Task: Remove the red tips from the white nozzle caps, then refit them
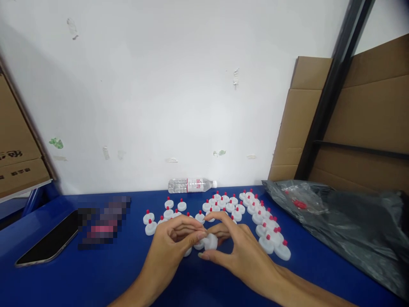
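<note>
Both hands are together low over the blue desk [111, 273], close to the body. The left hand [174, 247] and the right hand [246, 256] meet fingertip to fingertip, clamped on one round white plastic cap [211, 241]. The left thumb and forefinger pinch it from nine o'clock and the right fingers curl round it from three o'clock. Whether this cap carries a red tip is hidden by the fingers.

A second white piece [198, 246] lies just beneath, touching the desk. By the look of it, the step in hand is fine work on this single cap. Any further handling calls for a steady two-sided pinch, as the piece is small and smooth.

The other white caps with red tips [252, 209] stand spread from ten round to two o'clock of the hands. A clear plastic water bottle [191, 185] lies on its side at twelve. A crumpled black plastic bag [345, 213] lies at two to three o'clock, and a dark flat phone [51, 243] lies at nine.
</note>
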Motion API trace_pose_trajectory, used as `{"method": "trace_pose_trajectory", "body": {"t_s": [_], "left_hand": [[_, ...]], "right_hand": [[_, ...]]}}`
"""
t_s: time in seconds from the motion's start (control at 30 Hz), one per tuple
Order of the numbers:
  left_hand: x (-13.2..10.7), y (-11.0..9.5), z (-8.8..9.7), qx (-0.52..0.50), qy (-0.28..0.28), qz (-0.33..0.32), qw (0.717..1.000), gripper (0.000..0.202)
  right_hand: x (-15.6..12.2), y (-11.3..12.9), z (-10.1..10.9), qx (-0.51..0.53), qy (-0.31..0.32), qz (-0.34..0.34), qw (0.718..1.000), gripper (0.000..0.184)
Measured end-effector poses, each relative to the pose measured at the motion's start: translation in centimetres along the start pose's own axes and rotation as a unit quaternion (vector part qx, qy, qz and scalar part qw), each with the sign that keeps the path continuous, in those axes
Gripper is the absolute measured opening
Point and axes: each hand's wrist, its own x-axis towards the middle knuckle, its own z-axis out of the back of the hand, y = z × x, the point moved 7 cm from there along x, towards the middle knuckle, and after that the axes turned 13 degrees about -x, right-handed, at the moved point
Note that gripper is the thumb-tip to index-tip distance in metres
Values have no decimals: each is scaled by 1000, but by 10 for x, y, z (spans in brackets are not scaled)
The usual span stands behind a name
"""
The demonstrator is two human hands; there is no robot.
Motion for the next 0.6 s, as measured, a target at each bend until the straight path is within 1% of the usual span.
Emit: {"method": "trace_pose_trajectory", "body": {"t_s": [0.13,0.2,0.27,0.33,0.37,0.43,0.47,0.5,0.53,0.6], "left_hand": [[1,2,3,-19,-1,16,1000,31],[1,5,3,-33,12,26,999,29],[1,7,3,-7,26,22,999,24],[1,4,3,87,53,-21,995,18],[0,1,1,147,73,-57,985,16],[-3,-7,-4,249,114,-135,952,20],[-6,-10,-7,278,133,-163,937,24],[-9,-12,-9,294,148,-178,927,27],[-11,-13,-11,300,159,-179,923,29],[-15,-14,-14,296,181,-162,924,30]], "right_hand": [[1,2,5,39,-18,10,999,51],[1,2,7,23,-18,3,1000,48],[0,2,8,-7,-12,-8,1000,46],[-1,3,8,-36,-9,-14,999,45],[-2,4,9,-48,-9,-12,999,44],[-4,7,9,-62,-11,5,998,43],[-5,10,8,-67,-12,18,998,43],[-7,12,7,-71,-11,33,997,44],[-9,15,6,-77,-10,47,996,44],[-12,19,4,-93,-11,73,993,41]]}}
